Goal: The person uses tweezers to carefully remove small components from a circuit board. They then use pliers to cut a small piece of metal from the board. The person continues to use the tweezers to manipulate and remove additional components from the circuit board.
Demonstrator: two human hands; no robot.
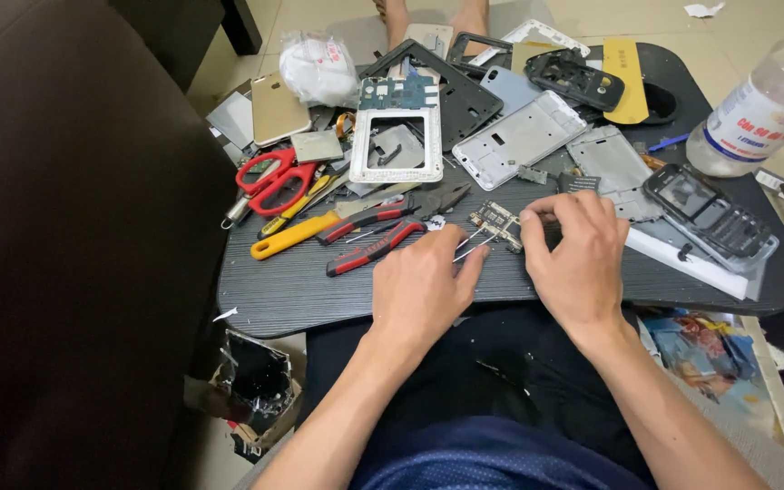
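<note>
My left hand pinches tweezers; my right hand pins the small circuit board mid-tray. Clear bottle, white label, far right; white bag top left.

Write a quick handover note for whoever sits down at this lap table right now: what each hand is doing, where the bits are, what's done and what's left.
Left hand: holds thin metal tweezers, tips at the small circuit board.
Right hand: fingertips press on that board's right end, steadying it on the dark lap table.
Nearby: red-handled pliers just left of the board; red scissors and a yellow-handled tool further left; silver phone frames behind; a keypad phone shell to the right.
Done: several phones already lie in parts.
Left: the board is in hand; whether anything has come off it cannot be told.
</note>
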